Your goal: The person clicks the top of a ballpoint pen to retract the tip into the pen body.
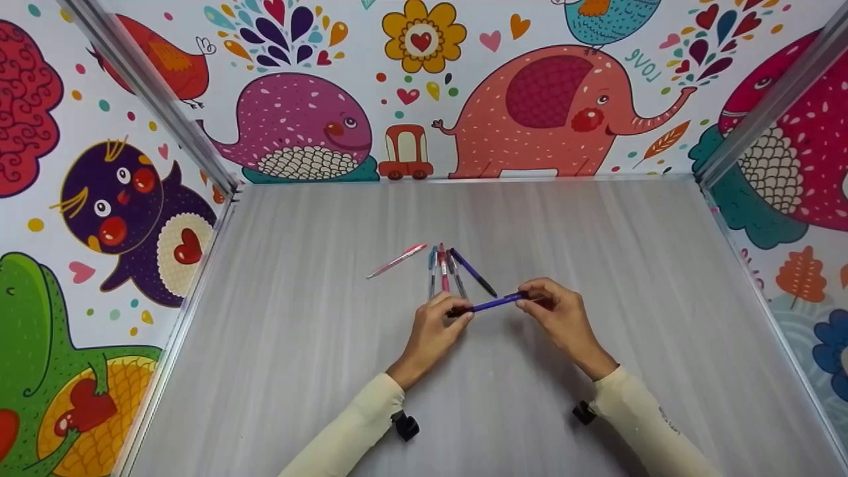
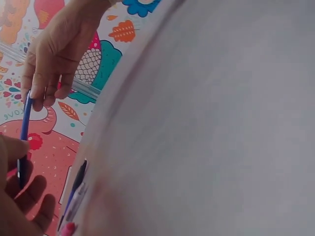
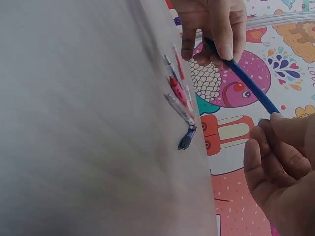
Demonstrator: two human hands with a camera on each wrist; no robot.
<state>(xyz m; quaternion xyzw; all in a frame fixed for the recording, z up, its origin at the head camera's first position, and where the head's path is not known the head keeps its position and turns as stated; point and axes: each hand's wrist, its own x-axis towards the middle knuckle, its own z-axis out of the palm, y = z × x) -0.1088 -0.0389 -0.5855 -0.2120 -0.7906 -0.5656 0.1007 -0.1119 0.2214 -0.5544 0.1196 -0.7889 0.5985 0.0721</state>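
Note:
A slim blue pen (image 1: 495,303) with dark ends stretches between my two hands above the table. My left hand (image 1: 437,331) pinches its left end, and my right hand (image 1: 560,321) pinches the other end between thumb and fingers. In the right wrist view the pen (image 3: 253,88) slants from the left hand (image 3: 219,29) down to the right hand (image 3: 283,167). Just beyond the hands lie several pens: a light blue-capped pen (image 1: 432,265), a red-pink pen (image 1: 443,265), a clear-barrelled pen (image 1: 457,273) and a dark blue pen (image 1: 473,271).
A red and clear pen (image 1: 397,260) lies apart, left of the group. The grey wood-grain table (image 1: 298,318) is bordered by metal edging and upright panels (image 1: 318,126) printed with cartoon animals. Black wrist cameras (image 1: 405,425) sit on the sleeves.

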